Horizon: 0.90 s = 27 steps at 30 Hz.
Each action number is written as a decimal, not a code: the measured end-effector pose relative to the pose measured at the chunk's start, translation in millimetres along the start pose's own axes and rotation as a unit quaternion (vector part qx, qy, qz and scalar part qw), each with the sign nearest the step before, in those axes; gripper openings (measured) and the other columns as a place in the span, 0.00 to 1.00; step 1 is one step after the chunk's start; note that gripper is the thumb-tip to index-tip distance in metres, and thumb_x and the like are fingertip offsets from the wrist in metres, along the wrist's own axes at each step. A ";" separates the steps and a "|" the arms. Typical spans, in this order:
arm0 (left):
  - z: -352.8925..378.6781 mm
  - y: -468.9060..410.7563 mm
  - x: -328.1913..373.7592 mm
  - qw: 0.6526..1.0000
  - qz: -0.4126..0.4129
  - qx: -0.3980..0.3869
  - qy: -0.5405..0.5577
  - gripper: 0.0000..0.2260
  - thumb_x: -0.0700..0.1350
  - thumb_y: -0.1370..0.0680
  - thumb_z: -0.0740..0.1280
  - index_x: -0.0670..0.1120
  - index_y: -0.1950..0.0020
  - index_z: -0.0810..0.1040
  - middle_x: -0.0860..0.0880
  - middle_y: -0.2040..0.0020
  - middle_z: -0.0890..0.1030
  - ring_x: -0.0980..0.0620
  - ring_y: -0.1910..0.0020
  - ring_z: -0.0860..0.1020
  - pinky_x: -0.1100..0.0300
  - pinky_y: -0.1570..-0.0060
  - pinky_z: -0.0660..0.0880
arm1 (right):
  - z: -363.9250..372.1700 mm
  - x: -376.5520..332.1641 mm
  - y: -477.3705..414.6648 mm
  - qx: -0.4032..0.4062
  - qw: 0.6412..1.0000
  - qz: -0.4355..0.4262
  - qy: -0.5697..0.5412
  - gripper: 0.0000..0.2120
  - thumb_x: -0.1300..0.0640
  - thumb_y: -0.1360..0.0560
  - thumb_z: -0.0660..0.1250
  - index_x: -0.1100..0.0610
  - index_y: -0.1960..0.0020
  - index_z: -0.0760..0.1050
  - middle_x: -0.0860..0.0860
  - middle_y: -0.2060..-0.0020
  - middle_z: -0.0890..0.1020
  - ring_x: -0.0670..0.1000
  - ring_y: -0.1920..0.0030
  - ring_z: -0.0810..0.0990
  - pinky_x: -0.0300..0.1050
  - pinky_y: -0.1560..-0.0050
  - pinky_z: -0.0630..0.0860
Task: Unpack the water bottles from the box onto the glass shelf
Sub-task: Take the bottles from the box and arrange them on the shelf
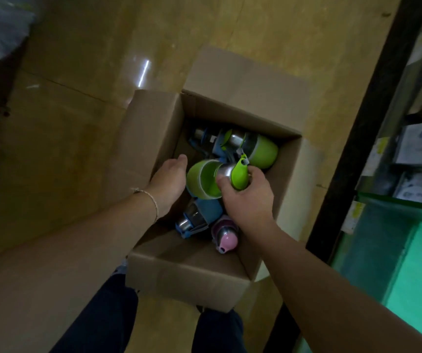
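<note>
Bare floor lies left of the open box, whose right flap nears the dark shelf frame. Among blue and pink bottles inside, a steel-necked green bottle lies sideways on top. The left hand sits beside its base, fingers hidden and grip unclear, while the right hand clasps its capped end.

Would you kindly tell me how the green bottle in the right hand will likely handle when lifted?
The green bottle looks rigid, with a shiny metal neck, so it should keep its shape. The right hand grips it near its cap, so the body may swing down. Being round, it would probably roll if laid down.
</note>
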<state>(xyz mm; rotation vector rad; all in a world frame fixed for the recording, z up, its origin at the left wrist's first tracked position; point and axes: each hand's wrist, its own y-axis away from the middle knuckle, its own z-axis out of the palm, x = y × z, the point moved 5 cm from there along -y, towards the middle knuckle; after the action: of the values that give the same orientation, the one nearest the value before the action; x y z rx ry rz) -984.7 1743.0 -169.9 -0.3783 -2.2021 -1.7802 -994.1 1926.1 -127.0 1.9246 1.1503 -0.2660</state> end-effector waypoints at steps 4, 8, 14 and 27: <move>3.2 41.9 18.0 0.999 0.010 -0.027 -0.037 0.24 0.56 0.16 0.50 0.45 0.24 0.61 0.42 0.26 0.66 0.42 0.29 0.66 0.45 0.29 0.64 | -39.2 -15.8 28.1 -0.002 0.999 -0.034 0.041 0.30 0.36 0.32 0.70 0.52 0.36 0.73 0.49 0.48 0.80 0.50 0.48 0.79 0.50 0.46 0.78; 6.9 94.2 35.5 0.998 0.020 -0.051 -0.040 0.21 0.53 0.15 0.52 0.45 0.25 0.63 0.42 0.29 0.69 0.41 0.33 0.70 0.46 0.35 0.70 | -92.2 -48.8 61.5 0.017 0.996 -0.068 0.048 0.33 0.37 0.32 0.71 0.53 0.33 0.72 0.48 0.46 0.79 0.48 0.47 0.79 0.49 0.45 0.78; 2.8 197.9 78.9 0.995 -0.014 -0.074 0.061 0.22 0.58 0.17 0.55 0.44 0.33 0.72 0.42 0.40 0.78 0.43 0.41 0.77 0.47 0.40 0.74 | -185.7 -114.8 131.5 0.015 0.992 -0.120 0.036 0.30 0.44 0.29 0.73 0.47 0.30 0.69 0.45 0.46 0.76 0.34 0.52 0.73 0.21 0.59 0.66; -15.6 443.5 191.5 0.987 0.049 -0.107 0.106 0.17 0.51 0.16 0.53 0.42 0.52 0.75 0.42 0.57 0.78 0.46 0.59 0.76 0.54 0.56 0.74 | -358.0 -221.5 275.4 0.099 0.971 -0.214 0.030 0.29 0.45 0.29 0.74 0.49 0.30 0.70 0.50 0.46 0.76 0.45 0.51 0.74 0.28 0.55 0.64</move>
<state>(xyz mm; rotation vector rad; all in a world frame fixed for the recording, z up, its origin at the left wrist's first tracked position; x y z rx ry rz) -994.7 1823.4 306.6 -0.3201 -1.8242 -1.9121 -978.3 2002.3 370.0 1.8429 1.6297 -0.5757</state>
